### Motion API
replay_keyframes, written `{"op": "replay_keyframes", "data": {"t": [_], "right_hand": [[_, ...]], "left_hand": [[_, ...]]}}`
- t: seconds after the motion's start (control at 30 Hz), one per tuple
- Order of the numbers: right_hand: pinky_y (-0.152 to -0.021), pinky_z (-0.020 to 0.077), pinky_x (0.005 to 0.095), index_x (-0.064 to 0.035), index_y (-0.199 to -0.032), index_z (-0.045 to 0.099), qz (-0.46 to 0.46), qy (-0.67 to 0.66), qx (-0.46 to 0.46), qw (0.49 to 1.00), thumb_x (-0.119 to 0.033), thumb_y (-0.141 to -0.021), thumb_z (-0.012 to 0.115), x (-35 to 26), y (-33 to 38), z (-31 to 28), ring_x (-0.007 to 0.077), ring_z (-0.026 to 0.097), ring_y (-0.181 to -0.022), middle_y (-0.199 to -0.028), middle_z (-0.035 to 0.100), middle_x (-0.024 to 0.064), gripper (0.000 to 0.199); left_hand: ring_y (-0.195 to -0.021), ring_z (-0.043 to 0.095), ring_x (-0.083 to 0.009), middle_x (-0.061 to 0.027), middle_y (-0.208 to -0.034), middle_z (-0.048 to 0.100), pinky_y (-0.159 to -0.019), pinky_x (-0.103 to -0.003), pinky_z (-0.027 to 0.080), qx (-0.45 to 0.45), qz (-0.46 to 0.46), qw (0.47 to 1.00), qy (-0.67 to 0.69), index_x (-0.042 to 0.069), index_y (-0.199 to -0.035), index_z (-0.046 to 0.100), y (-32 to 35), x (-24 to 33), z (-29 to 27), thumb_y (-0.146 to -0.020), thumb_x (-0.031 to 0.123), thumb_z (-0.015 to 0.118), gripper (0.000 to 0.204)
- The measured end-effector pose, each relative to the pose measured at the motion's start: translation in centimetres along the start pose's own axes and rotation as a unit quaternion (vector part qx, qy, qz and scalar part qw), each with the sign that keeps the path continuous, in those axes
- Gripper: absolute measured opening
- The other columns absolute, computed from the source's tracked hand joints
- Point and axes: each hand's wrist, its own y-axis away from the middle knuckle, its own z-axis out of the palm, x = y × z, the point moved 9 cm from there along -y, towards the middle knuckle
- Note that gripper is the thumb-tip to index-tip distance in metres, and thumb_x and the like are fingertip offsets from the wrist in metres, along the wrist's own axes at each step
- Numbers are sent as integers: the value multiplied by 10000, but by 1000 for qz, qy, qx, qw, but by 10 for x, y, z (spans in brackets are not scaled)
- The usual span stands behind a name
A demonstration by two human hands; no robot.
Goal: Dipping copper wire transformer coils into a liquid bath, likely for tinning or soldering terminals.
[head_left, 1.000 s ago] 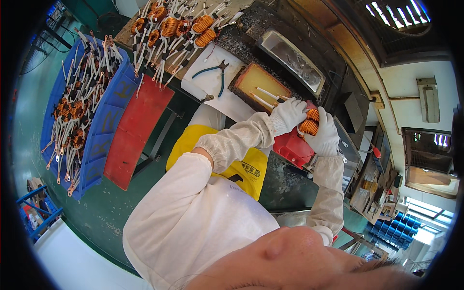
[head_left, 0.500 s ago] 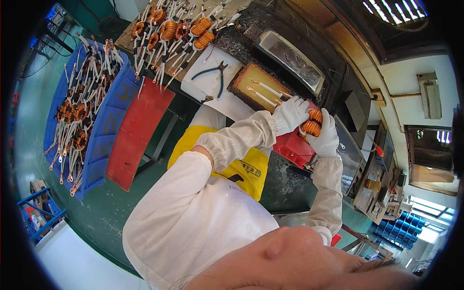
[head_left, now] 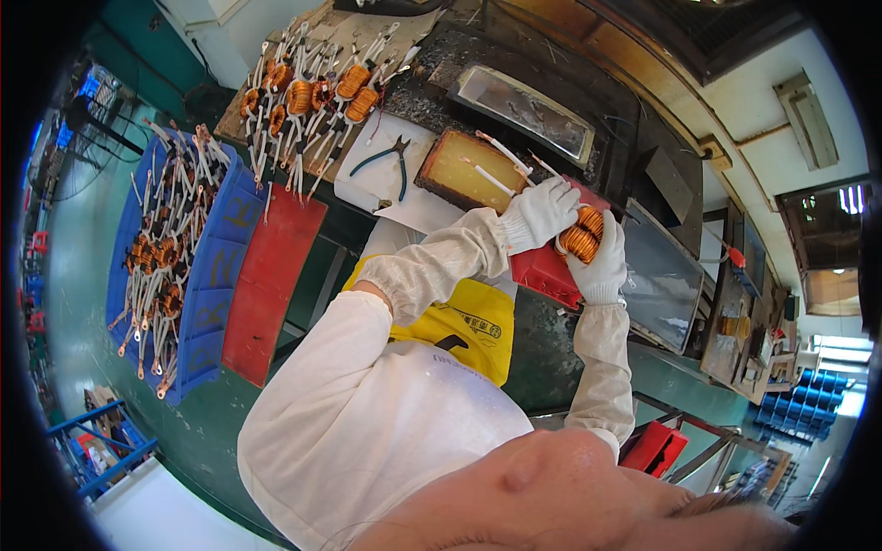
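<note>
Up at two o'clock over the bench, both gloved hands grip one copper-wound coil (head_left: pixel 582 237): the left hand (head_left: pixel 544 211) curls over it, the right hand (head_left: pixel 602 266) cups it from below, just above a red tray (head_left: pixel 542 274). Blue-handled pliers (head_left: pixel 390 161) lie at eleven o'clock.

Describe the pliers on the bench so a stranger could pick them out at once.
Start at the dark workbench and find the white sheet beside the yellowish block. The pliers lie flat on that sheet, apart from both gloved hands. They are the only hand tool there, with blue-green handles, unlike the copper coils with white leads next to them.
</note>
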Motion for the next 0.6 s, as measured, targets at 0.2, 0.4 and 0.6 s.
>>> {"op": "replay_keyframes", "data": {"t": [0.2, 0.4, 0.6], "right_hand": [[-944, 517, 471, -148, -1436, 435, 25, 0, -19, 1000, -186, -623, 838, 4, -3, -3, 430, 583, -1126, -1273, 528, 244, 908], [-958, 512, 467, -202, -1401, 485, 33, -30, -74, 996, -205, -624, 819, 5, -10, -8, 437, 577, -1146, -1254, 537, 255, 846], [-1012, 481, 453, -151, -1401, 485, 26, -61, -81, 994, -144, -637, 808, -2, -8, -6, 430, 547, -1186, -1260, 521, 246, 830]], "left_hand": [[-1201, 559, -278, -111, -1228, 625, -1109, -419, 390, -20, 22, 999, -45, 84, -1086, 687, -3, 3, -10, -874, 235, 569, 286], [-1267, 526, -309, -138, -1304, 591, -1141, -481, 357, -11, 10, 1000, -22, 102, -1197, 634, 13, 0, -45, -873, 246, 594, 356], [-1248, 531, -336, -166, -1304, 565, -1146, -499, 356, 18, 6, 999, 37, 86, -1240, 587, 25, -20, -38, -720, 242, 736, 563]]}}
